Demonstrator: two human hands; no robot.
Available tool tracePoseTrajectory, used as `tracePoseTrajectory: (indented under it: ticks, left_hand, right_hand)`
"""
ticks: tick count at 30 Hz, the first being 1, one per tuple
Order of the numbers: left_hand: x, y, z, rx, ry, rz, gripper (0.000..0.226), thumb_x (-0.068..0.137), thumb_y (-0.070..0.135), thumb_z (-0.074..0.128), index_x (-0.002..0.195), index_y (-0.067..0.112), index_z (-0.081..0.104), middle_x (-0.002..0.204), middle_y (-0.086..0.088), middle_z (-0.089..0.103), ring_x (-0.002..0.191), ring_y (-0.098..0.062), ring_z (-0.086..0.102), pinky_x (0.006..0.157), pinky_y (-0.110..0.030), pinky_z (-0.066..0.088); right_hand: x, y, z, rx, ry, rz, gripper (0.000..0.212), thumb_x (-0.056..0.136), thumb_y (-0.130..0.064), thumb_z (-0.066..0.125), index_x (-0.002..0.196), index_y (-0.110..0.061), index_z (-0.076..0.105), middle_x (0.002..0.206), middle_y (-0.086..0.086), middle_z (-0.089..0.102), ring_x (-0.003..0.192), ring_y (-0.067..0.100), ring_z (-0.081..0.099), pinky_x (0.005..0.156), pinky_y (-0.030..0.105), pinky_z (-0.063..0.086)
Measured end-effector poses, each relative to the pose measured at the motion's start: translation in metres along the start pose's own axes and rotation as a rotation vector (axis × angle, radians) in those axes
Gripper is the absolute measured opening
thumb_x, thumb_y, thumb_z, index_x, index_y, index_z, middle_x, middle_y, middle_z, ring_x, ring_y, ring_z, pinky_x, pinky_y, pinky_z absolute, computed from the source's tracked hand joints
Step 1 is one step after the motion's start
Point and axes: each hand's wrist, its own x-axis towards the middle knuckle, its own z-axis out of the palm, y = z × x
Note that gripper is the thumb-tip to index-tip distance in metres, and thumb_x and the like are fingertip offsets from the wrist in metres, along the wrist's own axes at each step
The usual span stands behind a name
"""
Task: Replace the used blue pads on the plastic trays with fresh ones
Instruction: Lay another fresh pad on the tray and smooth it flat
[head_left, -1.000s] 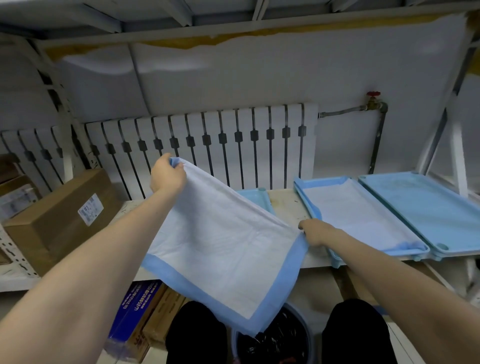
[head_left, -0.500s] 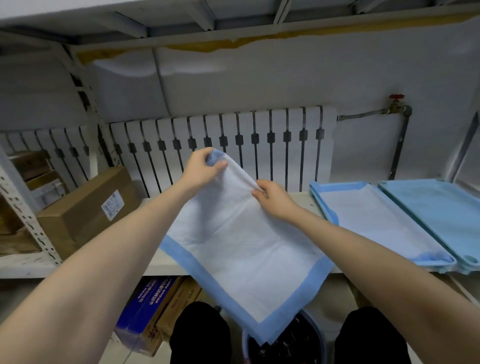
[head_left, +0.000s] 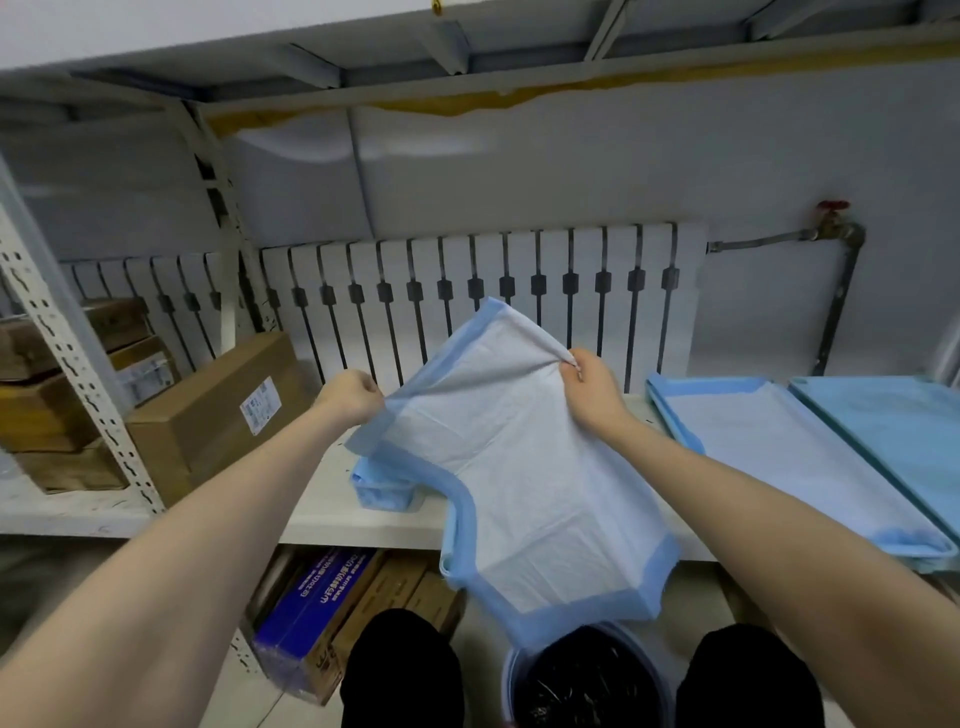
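Pad (head_left: 519, 467), white with a blue border, hangs spread between both hands over the front of the shelf (head_left: 363, 514). The left hand (head_left: 350, 397) is curled into a fist and pinches the blue border at the pad's left edge. The right hand (head_left: 592, 387) has its fingers curled tight on a bunched fold of the white sheet near the upper edge. Between the hands the pad's top corner stands up in front of the radiator (head_left: 493, 291). Its lower end droops past the shelf's front edge, above a bin (head_left: 582, 680) with a black liner that sits on the floor between the person's knees. Under the pad's left side a crumpled blue edge (head_left: 384, 491) lies on the shelf; I cannot tell whether it is a tray or another pad. To the right, well apart from the hands, a tray (head_left: 927, 563) lies on the shelf with a second pad (head_left: 779, 457) laid flat in it. Just beside that, at the right edge of the view, is a bare blue tray (head_left: 893, 431). A cardboard box (head_left: 218, 410) stands on the shelf to the left, and a blue box (head_left: 317, 597) sits below the shelf.
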Motion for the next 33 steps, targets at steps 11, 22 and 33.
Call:
tracePoseTrajectory:
  ticks: [11, 22, 33]
  left_hand:
    - [0.003, 0.006, 0.012, -0.229, 0.093, 0.117, 0.031, 0.1, 0.032, 0.04, 0.075, 0.014, 0.038, 0.07, -0.005, 0.041, 0.069, -0.024, 0.04, 0.063, -0.032, 0.031]
    - [-0.003, -0.014, 0.009, 0.139, -0.198, -0.005, 0.023, 0.078, 0.022, 0.073, 0.072, 0.012, 0.053, 0.078, -0.005, 0.049, 0.072, -0.017, 0.046, 0.056, -0.025, 0.032]
    - [0.024, 0.0, 0.04, -0.367, 0.074, -0.137, 0.007, 0.086, 0.013, 0.057, 0.089, 0.007, 0.056, 0.076, -0.013, 0.061, 0.068, -0.026, 0.058, 0.049, -0.024, 0.039]
  right_hand:
    - [0.007, 0.011, 0.019, -0.096, -0.033, 0.116, 0.021, 0.096, -0.014, 0.032, 0.096, -0.006, 0.051, 0.093, 0.009, 0.055, 0.087, 0.03, 0.054, 0.081, 0.039, 0.047]
    - [0.015, 0.023, 0.03, -0.067, 0.003, 0.212, 0.025, 0.095, -0.013, 0.032, 0.1, -0.001, 0.054, 0.093, 0.014, 0.057, 0.088, 0.032, 0.055, 0.082, 0.042, 0.047]
    - [0.031, 0.055, 0.016, -0.052, 0.091, 0.454, 0.033, 0.092, -0.004, 0.031, 0.116, 0.003, 0.053, 0.111, 0.021, 0.058, 0.093, 0.032, 0.054, 0.076, 0.033, 0.04]
